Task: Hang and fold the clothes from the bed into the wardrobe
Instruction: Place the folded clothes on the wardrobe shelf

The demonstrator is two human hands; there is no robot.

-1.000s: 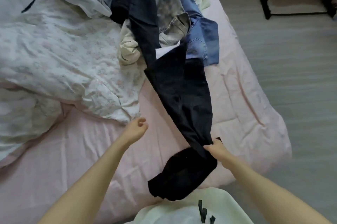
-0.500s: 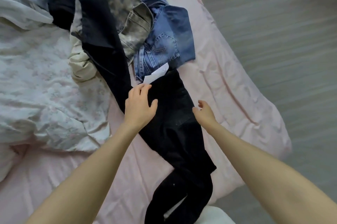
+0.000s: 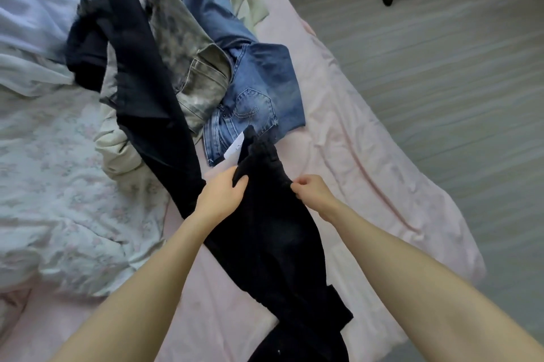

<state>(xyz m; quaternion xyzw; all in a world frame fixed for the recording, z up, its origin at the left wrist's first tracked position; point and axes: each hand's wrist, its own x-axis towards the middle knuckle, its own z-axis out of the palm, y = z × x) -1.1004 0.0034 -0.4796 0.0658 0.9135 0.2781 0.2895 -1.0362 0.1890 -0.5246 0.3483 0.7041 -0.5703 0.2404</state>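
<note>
Pink bed (image 3: 338, 155): both hands now gripping black trousers (image 3: 265, 229) beside the blue jeans (image 3: 259, 91), left hand (image 3: 220, 197) pinching waistband, right hand (image 3: 312, 191) pinching edge; folding starting.

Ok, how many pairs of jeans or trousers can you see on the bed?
3, maybe more hidden in the pile: black trousers gripped by both hands, blue jeans just beyond them, grey washed jeans left of the blue.

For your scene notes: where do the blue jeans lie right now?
In the head view, the blue jeans lie upper centre on the pink bed, between the grey-green trousers and the bed's right edge.
</note>
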